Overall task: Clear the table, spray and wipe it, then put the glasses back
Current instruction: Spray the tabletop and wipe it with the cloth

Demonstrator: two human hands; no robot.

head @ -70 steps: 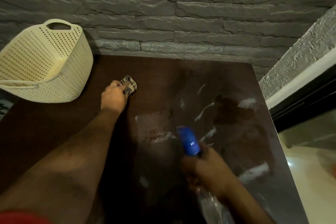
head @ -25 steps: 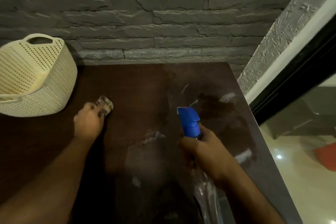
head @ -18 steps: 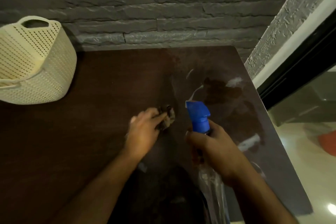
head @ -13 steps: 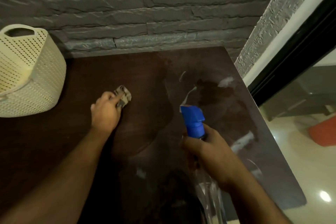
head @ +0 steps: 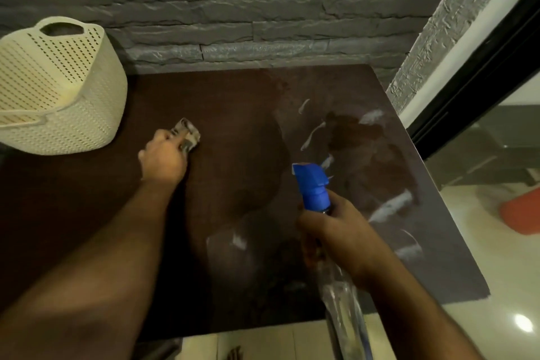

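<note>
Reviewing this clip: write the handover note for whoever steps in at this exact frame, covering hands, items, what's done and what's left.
Left hand grips a small wadded cloth, pressed on the dark table left of centre.
Right hand holds the spray bottle by its neck, blue nozzle pointing away, above the table's right half.
Cream basket stands at the back left corner; its contents are hidden.
Done: table cleared, sprayed; wet streaks show on the right side.
Left: wipe the right half, set the bottle down, return the glasses, none in view.

No readable text, label, brand or number for you to log: spray bottle [head: 314, 188], basket [head: 58, 90], cloth [head: 187, 133] all unmarked.
</note>
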